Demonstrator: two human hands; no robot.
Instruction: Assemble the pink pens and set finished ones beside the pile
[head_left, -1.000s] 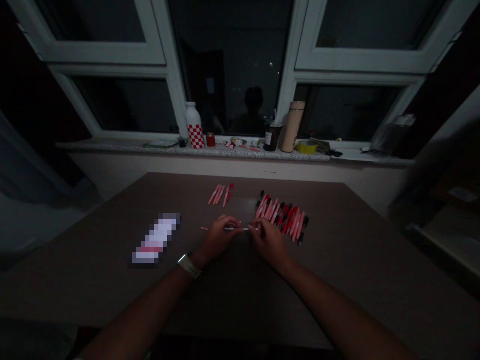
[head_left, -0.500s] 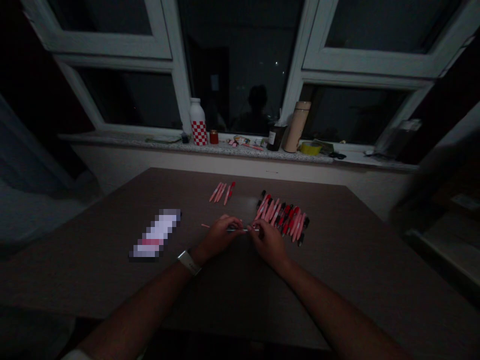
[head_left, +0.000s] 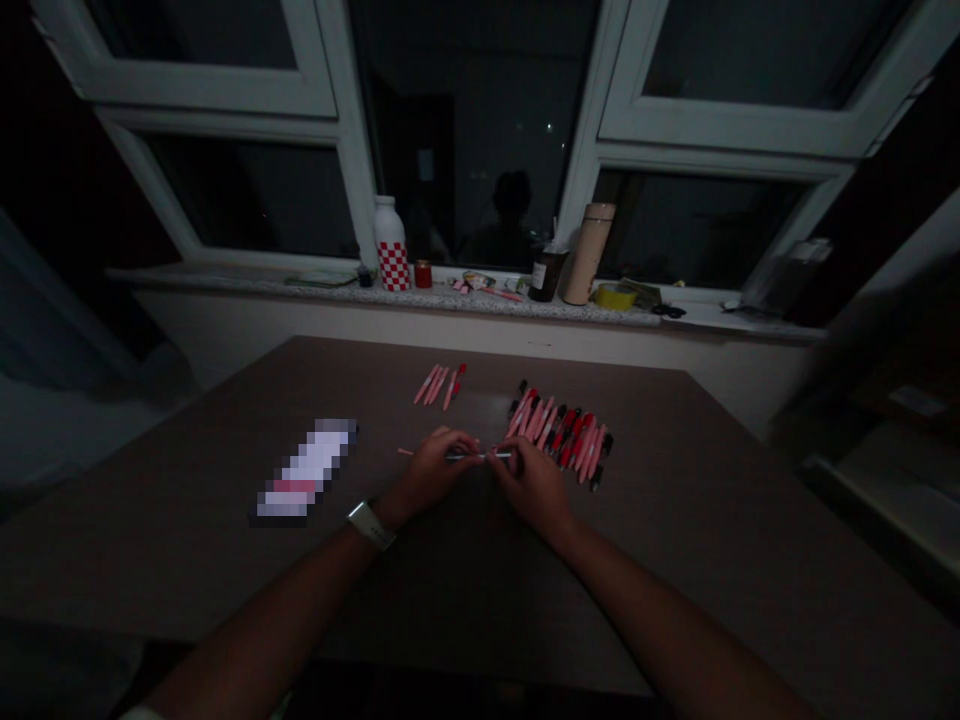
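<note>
Left hand (head_left: pixel 427 478) and right hand (head_left: pixel 534 487) are together, both pinching a thin pink-and-silver pen (head_left: pixel 480 456); a large batch of pink-red pens (head_left: pixel 561 435) lies just past the right hand, a small batch of pink pens (head_left: pixel 439 385) farther ahead, apart.

nothing here is legible: the package (head_left: pixel 306 470) is pixelated, other labels too small.

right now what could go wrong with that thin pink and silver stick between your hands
The thin stick is pinched by both the left hand and the right hand, so it could bend or slip. The right hand is close to the tight row of pink and red pieces and might knock it out of line.
</note>
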